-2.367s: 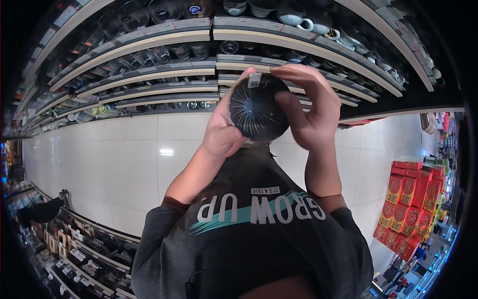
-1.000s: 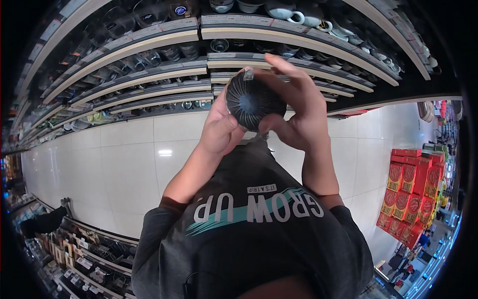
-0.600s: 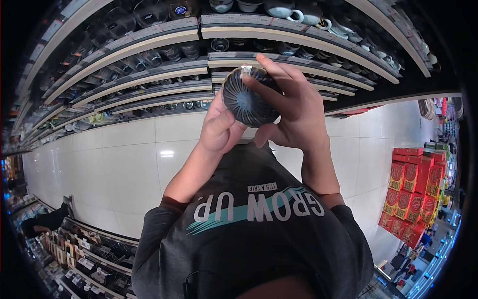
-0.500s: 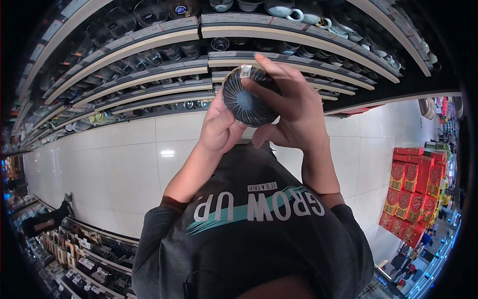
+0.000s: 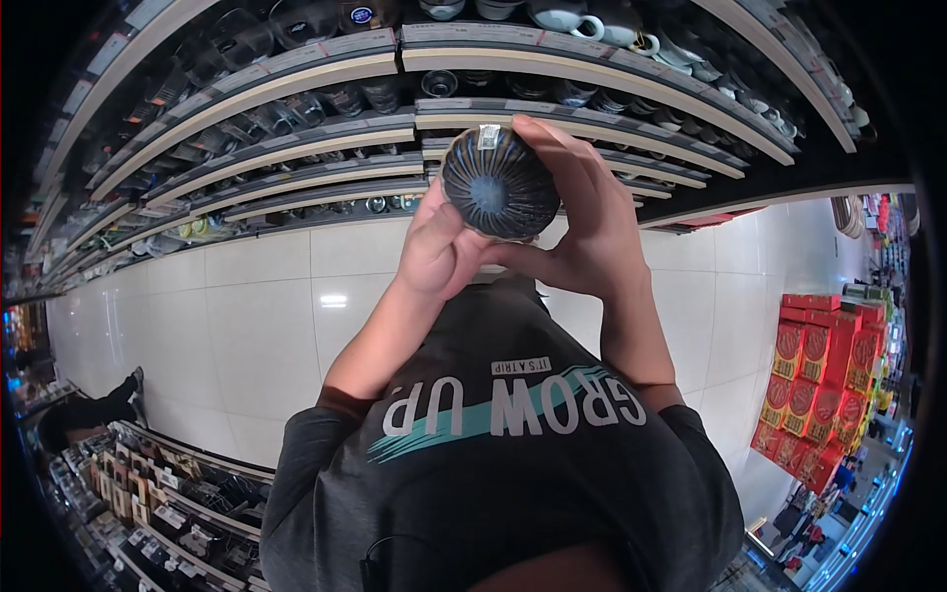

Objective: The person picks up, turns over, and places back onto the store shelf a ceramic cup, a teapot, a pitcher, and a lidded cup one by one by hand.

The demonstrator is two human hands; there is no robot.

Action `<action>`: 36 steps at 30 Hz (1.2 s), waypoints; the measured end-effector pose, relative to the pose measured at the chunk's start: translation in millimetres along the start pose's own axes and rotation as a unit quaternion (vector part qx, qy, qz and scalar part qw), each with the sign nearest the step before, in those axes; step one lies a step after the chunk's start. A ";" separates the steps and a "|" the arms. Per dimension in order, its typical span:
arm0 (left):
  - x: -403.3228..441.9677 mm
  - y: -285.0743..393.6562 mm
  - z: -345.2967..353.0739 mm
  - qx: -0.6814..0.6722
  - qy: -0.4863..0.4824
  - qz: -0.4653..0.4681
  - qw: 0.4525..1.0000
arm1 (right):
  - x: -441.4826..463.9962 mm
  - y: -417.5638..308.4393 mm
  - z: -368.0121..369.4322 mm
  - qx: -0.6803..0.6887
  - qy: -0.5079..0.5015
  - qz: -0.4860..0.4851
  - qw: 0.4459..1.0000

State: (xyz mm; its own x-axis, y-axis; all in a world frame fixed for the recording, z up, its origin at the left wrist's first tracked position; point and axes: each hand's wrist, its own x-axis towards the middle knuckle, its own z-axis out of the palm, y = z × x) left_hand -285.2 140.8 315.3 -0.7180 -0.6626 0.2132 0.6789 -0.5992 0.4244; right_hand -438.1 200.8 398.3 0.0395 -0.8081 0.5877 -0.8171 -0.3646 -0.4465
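the right hand (image 5: 599,225) has drawn its fingers off the dark ribbed bowl (image 5: 491,192) onto its right edge. left to right: open floor (image 5: 252,335); the left hand (image 5: 434,252) gripping the bowl's left edge; the bowl, before shelf edges (image 5: 513,66); the right hand curved around it; red boxes (image 5: 814,385), well apart.

Over there, one camera is riding on the person's head, facing forward and down, and looking from near above the ribbed bowl (image 5: 501,187). Its wide, curving view is catching shelves (image 5: 493,67) beyond the bowl, floor (image 5: 247,326) below it, and the wearer's shirt (image 5: 473,493) on its near side.
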 end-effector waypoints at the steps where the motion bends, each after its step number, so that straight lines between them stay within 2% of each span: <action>1: -0.5 0.5 -0.2 0.009 0.003 -0.004 1.000 | -1.1 0.4 0.3 0.000 0.000 0.000 1.000; 5: 4.8 -0.2 -6.6 0.033 -0.009 -0.003 0.999 | -5.1 1.6 -3.9 0.031 -0.031 0.058 0.997; 7: 6.5 2.2 9.6 0.094 0.044 0.007 0.995 | -7.0 2.1 -6.7 0.048 -0.046 0.081 0.994; 9: 7.8 1.7 13.1 0.128 0.040 0.004 0.991 | -9.0 2.7 -8.0 0.111 -0.062 0.128 0.984; 12: 8.6 -0.2 11.1 0.172 0.030 0.002 0.985 | -15.2 8.3 -4.4 0.173 -0.067 0.149 0.971; 18: 10.4 -1.3 11.1 0.179 0.017 -0.007 0.984 | -15.6 7.2 -7.4 0.126 -0.075 0.117 0.982; 22: 11.1 -6.9 4.6 0.183 -0.008 0.004 0.983 | -19.6 13.5 -1.6 0.156 -0.068 0.123 0.978; 24: 11.0 -4.9 2.9 0.194 0.002 -0.005 0.981 | -23.6 22.1 7.6 0.214 0.016 0.046 0.976; 25: 11.6 -3.6 3.5 0.205 0.014 -0.013 0.979 | -26.0 27.3 10.3 0.212 0.016 0.046 0.976; 26: 10.9 -2.9 6.1 0.204 0.012 -0.012 0.979 | -28.9 33.1 11.9 0.222 0.018 0.091 0.971; 27: 9.8 0.0 13.9 0.255 0.002 -0.008 0.967 | -31.5 36.4 13.5 0.230 0.020 0.136 0.963; 28: 9.2 1.6 18.0 0.305 -0.009 -0.004 0.952 | -33.8 36.5 17.0 0.229 0.020 0.137 0.964; 29: 9.6 0.6 16.3 0.304 -0.010 -0.004 0.953 | -34.9 34.6 22.1 0.418 0.064 0.178 0.889; 30: 10.2 -1.1 13.9 0.395 -0.026 0.034 0.918 | -35.8 32.5 26.8 0.588 0.105 0.211 0.774; 31: 10.8 -2.5 13.0 0.482 -0.040 0.073 0.872 | -37.3 31.5 30.1 0.585 0.105 0.211 0.776; 32: 10.9 -2.5 12.6 0.479 -0.042 0.074 0.874 | -38.7 30.7 32.8 0.631 0.122 0.246 0.726; 33: 11.4 -1.2 12.7 0.532 -0.018 0.080 0.843 | -38.2 28.9 34.9 0.673 0.139 0.279 0.671; 34: 12.3 -0.4 13.0 0.583 0.006 0.085 0.808 | -35.0 24.0 37.0 0.757 0.127 0.260 0.586; 36: 17.2 -2.1 13.6 0.601 0.016 0.111 0.791 | -32.1 22.5 39.5 0.762 0.098 0.266 0.582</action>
State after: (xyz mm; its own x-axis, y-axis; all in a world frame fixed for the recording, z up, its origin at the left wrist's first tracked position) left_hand -301.0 136.7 330.1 -0.5843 -0.7135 0.3868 0.1376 0.3827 0.9136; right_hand -435.0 200.3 342.8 -0.1748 -0.9804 0.0906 0.7825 -0.1942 -0.5917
